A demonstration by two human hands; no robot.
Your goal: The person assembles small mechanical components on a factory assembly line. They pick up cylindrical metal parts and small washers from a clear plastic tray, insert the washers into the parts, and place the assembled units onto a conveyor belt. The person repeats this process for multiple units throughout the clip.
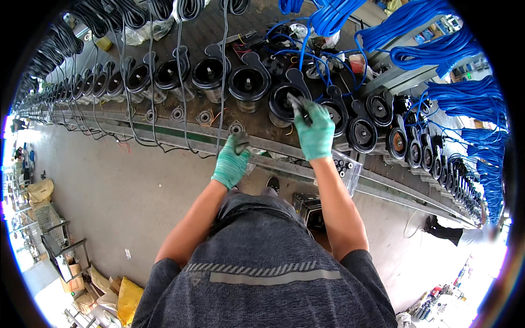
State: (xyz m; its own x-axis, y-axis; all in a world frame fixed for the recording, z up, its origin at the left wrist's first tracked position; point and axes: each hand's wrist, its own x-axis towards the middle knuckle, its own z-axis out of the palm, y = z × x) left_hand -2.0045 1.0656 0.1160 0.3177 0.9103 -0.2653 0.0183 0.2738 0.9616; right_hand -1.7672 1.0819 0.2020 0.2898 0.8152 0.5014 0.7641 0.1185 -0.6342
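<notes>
My right hand (pixel 314 128), in a green knitted glove with dark fingertips, reaches over a round black motor housing (pixel 280 112) on the bench. Its fingers are pinched together at the middle of the housing, and whatever they grip is too small to tell. My left hand (pixel 232 161), gloved alike, is at the bench's front edge with the fingers curled in; their contents are hidden. Just beyond those fingertips lies a small round metal flange (pixel 236 127). Another black-rimmed housing with a shiny metal body (pixel 249 87) stands to the left of the one under my right hand.
Similar housings line the bench (pixel 219 112) both ways. Bundled black cables (pixel 191 8) hang at the left, blue cable coils (pixel 410 24) at the right. A clear bag of small black rings (pixel 344 167) hangs over the front edge. A dark box (pixel 307 203) stands below.
</notes>
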